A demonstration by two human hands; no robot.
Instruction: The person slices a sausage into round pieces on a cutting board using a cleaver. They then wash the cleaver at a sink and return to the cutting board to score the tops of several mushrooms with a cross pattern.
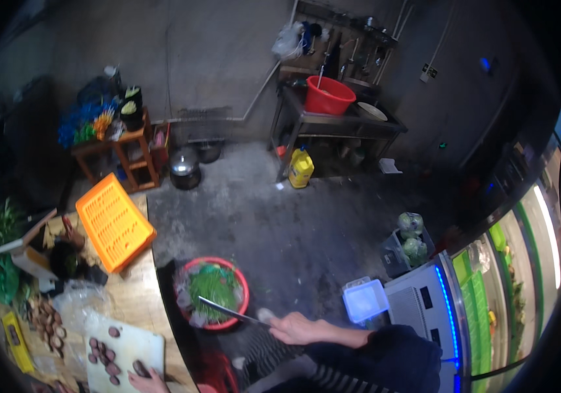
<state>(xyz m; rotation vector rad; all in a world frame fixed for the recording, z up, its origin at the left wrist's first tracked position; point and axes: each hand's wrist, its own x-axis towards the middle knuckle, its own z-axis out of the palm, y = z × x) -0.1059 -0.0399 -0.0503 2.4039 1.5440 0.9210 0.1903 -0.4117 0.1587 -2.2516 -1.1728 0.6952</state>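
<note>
My right hand [292, 328] grips a knife [231, 311] by its handle, held out over the floor away from the board. Its blade points left and passes above a red basin [246, 290] of long green vegetables [214, 291]. At the bottom left, my left hand [147, 383] rests on a white cutting board [133, 339], thumb and fingers around a dark oblong vegetable piece [139, 367]. Several small purplish-brown round pieces [101, 351] lie left of that hand; their exact kind is unclear. Brown mushroom-like pieces [47, 322] are heaped beside the board.
An orange slotted crate [116, 223] sits on the wooden table [150, 275]. A yellow tray [16, 341] is at its left. On the floor stand a lidded pot [185, 169], a yellow jug [301, 169] and a white plastic tub [366, 300]. A lit display fridge [477, 294] borders the right.
</note>
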